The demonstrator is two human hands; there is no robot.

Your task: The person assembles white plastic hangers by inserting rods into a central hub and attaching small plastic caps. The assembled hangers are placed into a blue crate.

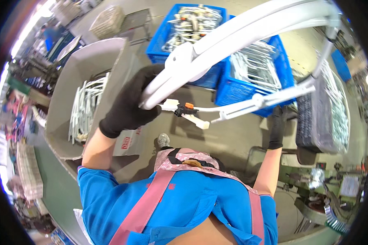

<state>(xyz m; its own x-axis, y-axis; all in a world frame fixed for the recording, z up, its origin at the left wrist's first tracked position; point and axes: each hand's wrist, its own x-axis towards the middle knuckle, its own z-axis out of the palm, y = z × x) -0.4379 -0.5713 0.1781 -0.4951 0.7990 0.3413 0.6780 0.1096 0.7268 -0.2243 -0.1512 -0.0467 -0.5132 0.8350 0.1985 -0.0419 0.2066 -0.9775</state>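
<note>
A large white tubular frame (249,34) spans the upper middle and right, curving back at the far right into a thinner lower arm (255,105). My left hand (131,102), in a black glove, is wrapped round the frame's near left end. Beside its fingers, a white rod with a black and orange connector (187,108) and pale end pieces joins toward the lower arm. My right hand (277,124), also black-gloved, is just below the lower arm on the right. Its fingertips are dark and indistinct there, so whether they grip the arm does not show.
An open cardboard box (55,118) of white rods stands at the left. Ahead are a blue crate (153,47) of mixed parts and a blue crate (227,92) of white rods. A dark bin (308,130) lies right, with machinery (317,200) nearer me.
</note>
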